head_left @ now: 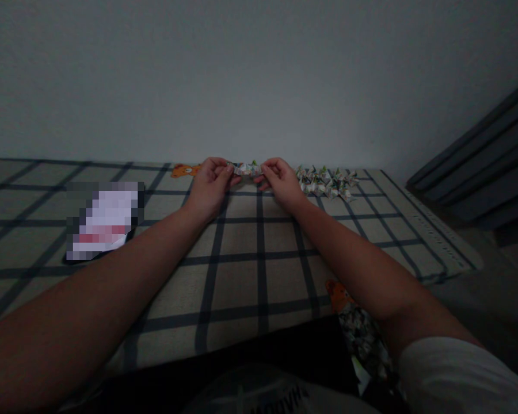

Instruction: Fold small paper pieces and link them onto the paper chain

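My left hand [213, 183] pinches the left end of a small twist-wrapped candy [247, 169] in a pale printed wrapper with bits of green. At its other end the fingertips of my right hand [280, 181] are closed on the wrapper. The candy is stretched level between both hands, near the far edge of the cloth-covered table. Just right of my right hand lie several similar wrapped candies [328, 183] in rows, some partly hidden by that hand. An orange bear-face print [185, 170] shows beside my left hand.
A phone [106, 221] with a blurred-out screen lies at left on the checked tablecloth [242, 282]. More wrapped pieces [365, 339] are heaped by my right forearm, close to my lap, with another orange bear face [339, 294]. A wall [250, 80] stands behind; a dark curtain-like fabric [487, 155] hangs at right.
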Tool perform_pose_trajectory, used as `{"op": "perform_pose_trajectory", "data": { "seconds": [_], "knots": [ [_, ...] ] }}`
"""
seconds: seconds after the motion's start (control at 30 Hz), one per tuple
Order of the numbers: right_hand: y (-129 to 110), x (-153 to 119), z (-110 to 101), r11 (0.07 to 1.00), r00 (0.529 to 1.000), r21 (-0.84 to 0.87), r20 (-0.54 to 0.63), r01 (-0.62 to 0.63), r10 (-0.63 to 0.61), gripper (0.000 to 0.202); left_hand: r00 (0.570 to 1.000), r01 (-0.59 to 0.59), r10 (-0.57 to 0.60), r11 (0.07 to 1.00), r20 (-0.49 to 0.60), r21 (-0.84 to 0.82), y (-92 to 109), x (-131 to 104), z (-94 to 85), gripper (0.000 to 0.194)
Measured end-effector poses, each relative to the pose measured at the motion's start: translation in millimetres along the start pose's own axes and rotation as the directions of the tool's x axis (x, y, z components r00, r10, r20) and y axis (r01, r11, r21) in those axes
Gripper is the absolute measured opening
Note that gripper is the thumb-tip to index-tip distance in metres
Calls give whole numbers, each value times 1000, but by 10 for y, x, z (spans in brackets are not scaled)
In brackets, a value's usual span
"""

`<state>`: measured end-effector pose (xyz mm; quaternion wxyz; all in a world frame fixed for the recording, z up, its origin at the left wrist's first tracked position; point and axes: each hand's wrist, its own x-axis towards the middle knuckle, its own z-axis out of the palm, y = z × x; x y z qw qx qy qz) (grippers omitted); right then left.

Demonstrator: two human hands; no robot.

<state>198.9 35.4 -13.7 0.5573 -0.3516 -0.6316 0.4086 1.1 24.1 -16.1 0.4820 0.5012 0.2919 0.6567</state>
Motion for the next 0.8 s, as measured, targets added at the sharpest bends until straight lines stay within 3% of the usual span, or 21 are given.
{"op": "perform_pose_trajectory", "data": {
  "seconds": [0.27,0.5,0.8],
  "knots": [
    [-154,-120,17,942,986,-292,65,164,-152,33,999,18,-21,993,28,114,106,-99,84,43],
    [-128,-108,39,905,984,-387,86,176,-155,43,999,36,-38,995,18,94,148,-110,107,48],
    [-64,-55,-29,781,928,-501,224,373,-299,18,992,18,-28,996,125,83,153,-158,94,41]
  ]
}}
